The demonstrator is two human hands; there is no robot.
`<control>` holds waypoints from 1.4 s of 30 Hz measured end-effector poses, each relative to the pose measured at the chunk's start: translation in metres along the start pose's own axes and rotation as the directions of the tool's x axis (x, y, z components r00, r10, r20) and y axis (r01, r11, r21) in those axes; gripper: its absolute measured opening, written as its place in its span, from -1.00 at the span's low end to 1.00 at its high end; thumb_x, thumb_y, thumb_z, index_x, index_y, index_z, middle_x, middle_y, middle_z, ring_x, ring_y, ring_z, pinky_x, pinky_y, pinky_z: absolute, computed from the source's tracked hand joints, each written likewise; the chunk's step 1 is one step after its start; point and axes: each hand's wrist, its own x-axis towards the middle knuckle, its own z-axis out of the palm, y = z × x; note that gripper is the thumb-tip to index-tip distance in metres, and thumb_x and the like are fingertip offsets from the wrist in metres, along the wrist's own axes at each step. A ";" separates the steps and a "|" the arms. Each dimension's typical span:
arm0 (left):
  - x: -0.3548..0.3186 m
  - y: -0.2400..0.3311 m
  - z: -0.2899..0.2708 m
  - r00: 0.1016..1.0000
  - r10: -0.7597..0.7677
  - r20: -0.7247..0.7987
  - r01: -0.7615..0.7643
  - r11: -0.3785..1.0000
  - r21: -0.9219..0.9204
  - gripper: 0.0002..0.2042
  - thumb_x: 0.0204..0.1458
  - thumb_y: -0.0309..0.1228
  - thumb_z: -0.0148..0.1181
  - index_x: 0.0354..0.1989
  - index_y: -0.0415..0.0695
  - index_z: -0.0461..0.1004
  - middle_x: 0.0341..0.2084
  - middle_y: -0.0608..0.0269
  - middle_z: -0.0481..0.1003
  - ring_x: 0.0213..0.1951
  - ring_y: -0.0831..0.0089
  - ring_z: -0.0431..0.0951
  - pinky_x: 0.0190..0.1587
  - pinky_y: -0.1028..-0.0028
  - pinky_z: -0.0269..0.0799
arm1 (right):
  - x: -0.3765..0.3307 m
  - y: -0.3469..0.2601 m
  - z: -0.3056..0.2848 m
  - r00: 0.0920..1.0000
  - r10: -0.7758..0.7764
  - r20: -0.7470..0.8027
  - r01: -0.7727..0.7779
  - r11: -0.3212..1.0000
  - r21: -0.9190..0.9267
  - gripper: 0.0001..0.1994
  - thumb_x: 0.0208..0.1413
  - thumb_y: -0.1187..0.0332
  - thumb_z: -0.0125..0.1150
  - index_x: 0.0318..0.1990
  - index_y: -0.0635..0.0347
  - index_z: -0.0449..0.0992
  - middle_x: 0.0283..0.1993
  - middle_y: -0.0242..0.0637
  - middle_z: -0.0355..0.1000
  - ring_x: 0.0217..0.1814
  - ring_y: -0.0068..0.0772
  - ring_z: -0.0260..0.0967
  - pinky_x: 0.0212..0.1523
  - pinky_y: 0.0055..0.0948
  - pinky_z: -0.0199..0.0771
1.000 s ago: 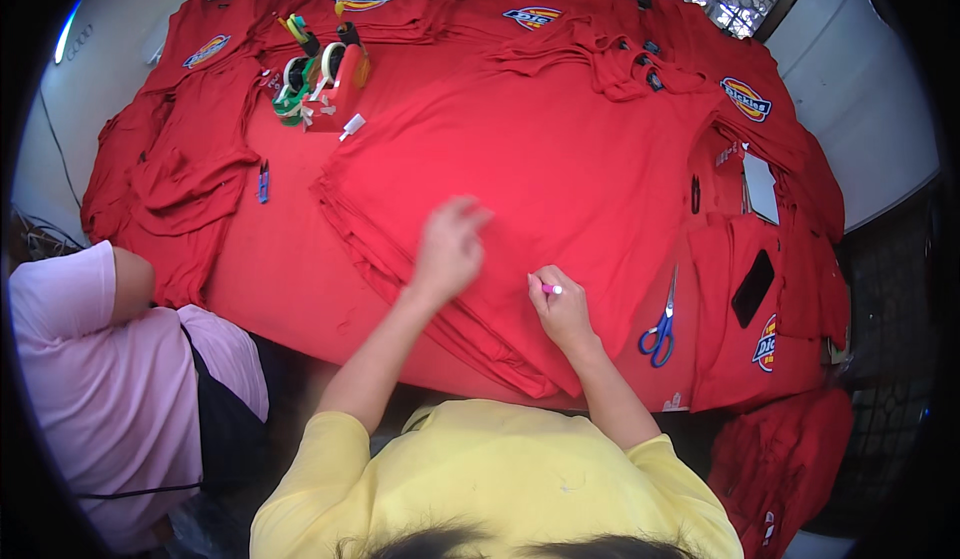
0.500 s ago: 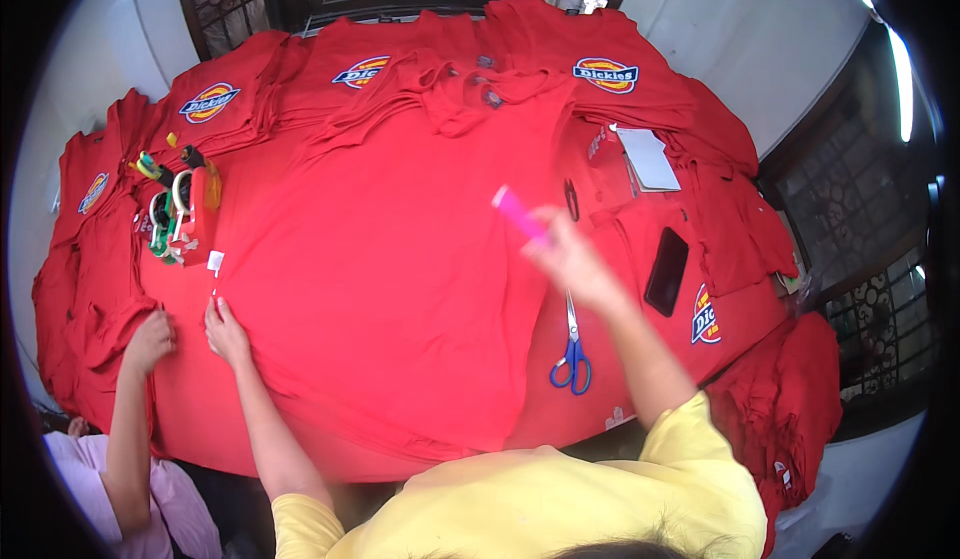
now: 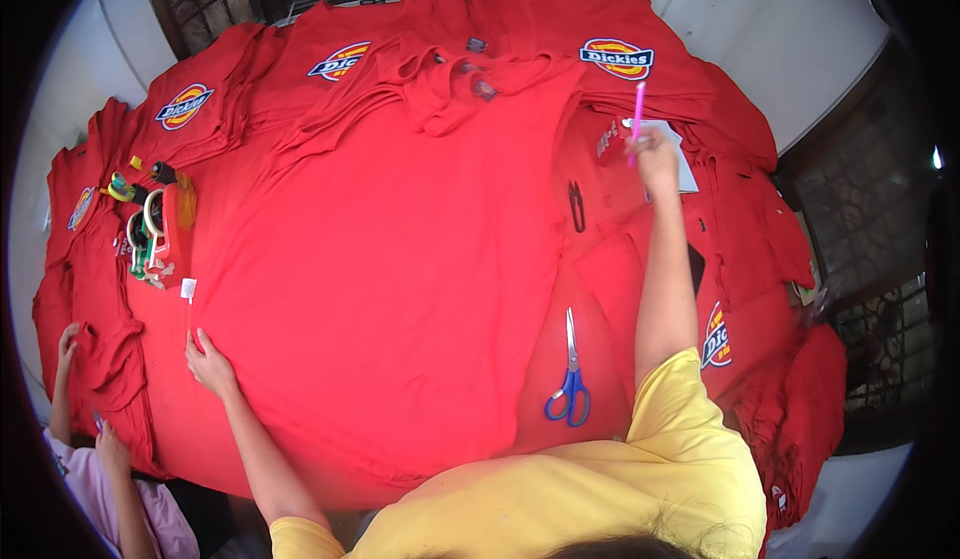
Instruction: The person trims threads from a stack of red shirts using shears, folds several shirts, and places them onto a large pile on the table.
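Observation:
A large red sleeveless shirt (image 3: 390, 269) lies spread flat over the table in front of me. At its left edge my left hand (image 3: 210, 367) rests with fingers stretched out, just below a small white label (image 3: 188, 288) that sticks out from the shirt's side. My right hand (image 3: 656, 162) is raised at the right, closed around a slim pink pen-like stick (image 3: 638, 114) held upright. Beneath that hand a white notepad (image 3: 685, 164) is partly covered. Blue-handled scissors (image 3: 569, 389) and dark thread snips (image 3: 576, 207) lie right of the shirt.
Stacked red shirts (image 3: 190, 84) line the far and left edges, more (image 3: 795, 419) at the right. A tape dispenser (image 3: 165, 224) stands at left. A phone (image 3: 696, 269) is mostly hidden by my right forearm. At lower left a co-worker's hands (image 3: 112, 451) work beside red cloth.
My right hand has moved away and to the right with the pink stick, from over the shirt to over the notepad. My left hand stays by the label. The co-worker's hands have shifted left.

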 end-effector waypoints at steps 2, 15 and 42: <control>-0.001 0.003 0.000 1.000 -0.009 0.008 0.009 1.000 -0.012 -0.48 0.18 0.01 -0.14 0.14 -0.12 0.35 0.10 0.05 0.35 0.15 0.07 0.28 0.19 0.16 0.13 | -0.015 0.021 0.029 0.999 0.011 0.039 -0.005 0.990 -0.139 -0.77 -0.04 0.32 0.28 -0.24 0.23 0.52 -0.33 -0.07 0.54 -0.21 -0.06 0.50 -0.19 -0.18 0.42; -0.001 -0.006 0.004 1.000 0.001 -0.017 -0.002 1.000 -0.026 -0.49 0.18 -0.02 -0.12 0.12 -0.15 0.36 0.08 0.03 0.37 0.13 0.06 0.30 0.17 0.17 0.15 | -0.043 0.028 0.064 0.996 0.078 0.043 -0.047 0.869 -0.493 -0.72 -0.01 0.28 0.25 -0.19 0.28 0.55 -0.27 0.04 0.51 -0.14 0.06 0.46 -0.10 -0.13 0.42; 0.003 -0.010 0.009 0.999 0.006 -0.034 -0.008 0.999 -0.046 -0.44 0.16 0.03 -0.08 0.14 -0.20 0.34 0.08 0.01 0.37 0.14 0.06 0.31 0.17 0.24 0.18 | -0.054 0.045 0.078 0.970 -0.230 -0.083 0.147 0.822 -0.550 -0.76 0.00 0.52 0.06 -0.14 0.27 0.46 -0.19 0.06 0.36 -0.10 0.12 0.33 -0.09 -0.07 0.36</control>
